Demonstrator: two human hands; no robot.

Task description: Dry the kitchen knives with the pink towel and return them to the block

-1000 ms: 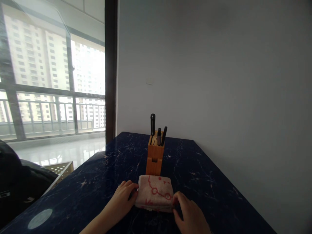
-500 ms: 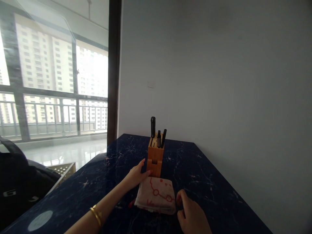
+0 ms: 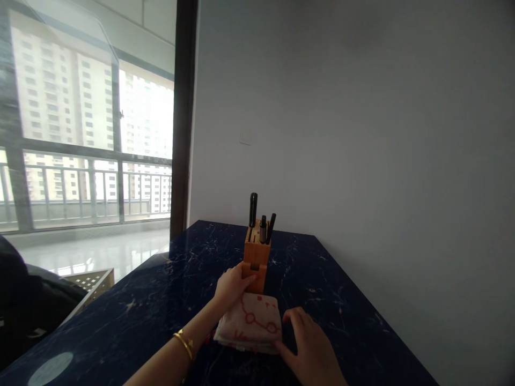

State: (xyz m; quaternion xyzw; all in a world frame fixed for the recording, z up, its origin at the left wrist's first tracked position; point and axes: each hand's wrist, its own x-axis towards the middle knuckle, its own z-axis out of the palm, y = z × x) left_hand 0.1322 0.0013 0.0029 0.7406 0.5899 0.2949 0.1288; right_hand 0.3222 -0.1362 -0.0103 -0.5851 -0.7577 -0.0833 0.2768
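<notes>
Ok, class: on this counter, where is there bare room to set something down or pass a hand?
Bare marble counter lies right of the knife block, up to the wall, and left of it, beyond the left hand. It is crowded at the folded towel, between that hand and the right hand.

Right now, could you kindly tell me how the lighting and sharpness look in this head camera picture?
In the head view, the buildings outside are washed out by bright daylight; the dark marble countertop carries a pale oval reflection at lower left; the knife block and folded towel look fairly sharp; and the wide lens seems to bend lines near the frame edges.
</notes>
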